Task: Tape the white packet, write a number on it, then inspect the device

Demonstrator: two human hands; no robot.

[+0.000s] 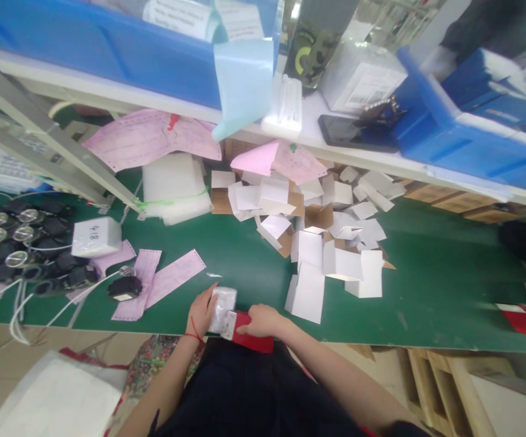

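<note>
Near the front edge of the green table, my left hand (201, 309) is closed on the side of a small white packet in shiny clear wrap (223, 303). My right hand (260, 320) grips a red tape dispenser (258, 345), whose pale front end touches or overlaps the packet's lower right. Its underside is hidden by my fingers. A small white scrap (214, 275) lies just beyond the packet. Left of my hands rest pink printed slips (175, 279) and a black device with a white cable (125, 287).
Folded white cartons (307, 291) are heaped at centre right. Several black devices (56, 261) and a white box marked 418 (96, 237) stand left. A shelf with blue bins (481, 139) overhangs the back. Another red dispenser (522, 320) lies far right.
</note>
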